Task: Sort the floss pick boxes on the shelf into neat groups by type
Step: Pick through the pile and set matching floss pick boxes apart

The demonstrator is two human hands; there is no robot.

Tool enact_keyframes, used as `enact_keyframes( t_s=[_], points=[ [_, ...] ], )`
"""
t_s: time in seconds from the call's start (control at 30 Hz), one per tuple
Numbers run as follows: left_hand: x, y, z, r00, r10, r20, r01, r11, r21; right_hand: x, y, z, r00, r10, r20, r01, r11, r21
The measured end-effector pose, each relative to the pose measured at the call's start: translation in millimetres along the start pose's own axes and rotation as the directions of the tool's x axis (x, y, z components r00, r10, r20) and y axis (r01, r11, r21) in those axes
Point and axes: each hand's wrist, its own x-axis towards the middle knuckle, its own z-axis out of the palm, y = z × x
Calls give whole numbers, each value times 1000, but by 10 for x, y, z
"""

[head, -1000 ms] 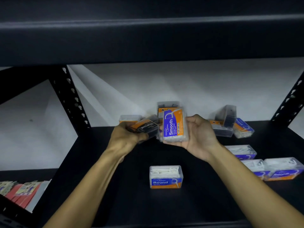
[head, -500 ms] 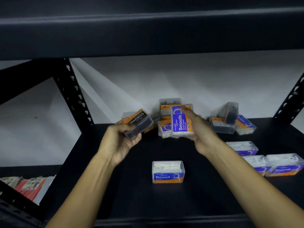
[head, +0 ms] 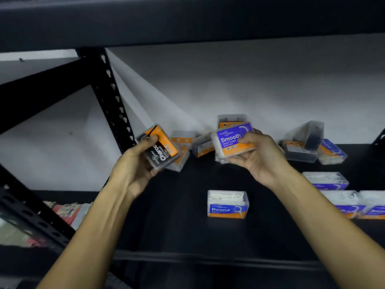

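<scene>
I see the left hand (head: pixel 135 170) gripping a black-and-orange Charcoal box (head: pixel 161 148), raised left of the Round box (head: pixel 228 204) lying on the black shelf (head: pixel 177 215). The right hand (head: pixel 260 157) grips a Smooth box (head: pixel 233 140), raised beyond the Round box.

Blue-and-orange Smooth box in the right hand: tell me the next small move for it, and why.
Probably carry the clear plastic blue-and-orange Smooth box, held by the right hand, to the right and set it beside the blue-labelled clear boxes lying flat on the black shelf. One of them seems to read Smooth too. The left hand holds the black-and-orange Charcoal box, a different type.
</scene>
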Motion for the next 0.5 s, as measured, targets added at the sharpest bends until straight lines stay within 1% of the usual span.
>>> enact_keyframes(
  t_s=[0.03,0.1,0.13,0.17,0.2,0.23,0.27,0.3,0.33,0.4,0.43,0.5],
  points=[
    [-36,8,-46,1000,-2,-2,2,1000,26,7,20,7,1000,26,1,-26,999,23],
    [-115,0,-139,999,41,11,-43,984,173,12,51,36,998,65,-4,-64,997,45],
    [-146,-12,-210,995,88,40,-96,951,293,13,63,57,997,77,-6,-76,996,49],
    [-193,-6,-273,984,137,111,-173,882,439,16,76,76,997,82,-8,-82,996,47],
    [-219,1,-357,963,162,214,-260,759,597,14,86,100,996,85,-6,-84,996,35],
    [-229,7,-428,942,138,305,-324,607,726,20,100,119,997,80,-5,-80,997,11],
    [-227,13,-494,935,92,343,-347,446,825,20,111,139,997,74,-2,-74,997,-21],
    [-228,17,-548,940,54,338,-337,313,888,22,126,152,998,65,-3,-65,996,-60],
    [-237,24,-578,945,26,325,-322,228,919,16,135,167,998,55,-10,-56,993,-102],
    [-236,7,-608,945,-19,325,-321,119,940,13,155,177,999,31,-34,-37,982,-185],
    [-246,1,-604,944,-38,328,-326,49,944,14,165,173,999,18,-43,-27,977,-214],
    [-266,2,-604,950,-55,307,-312,-116,943,9,176,164,999,2,-49,-14,968,-250]
  ],
)
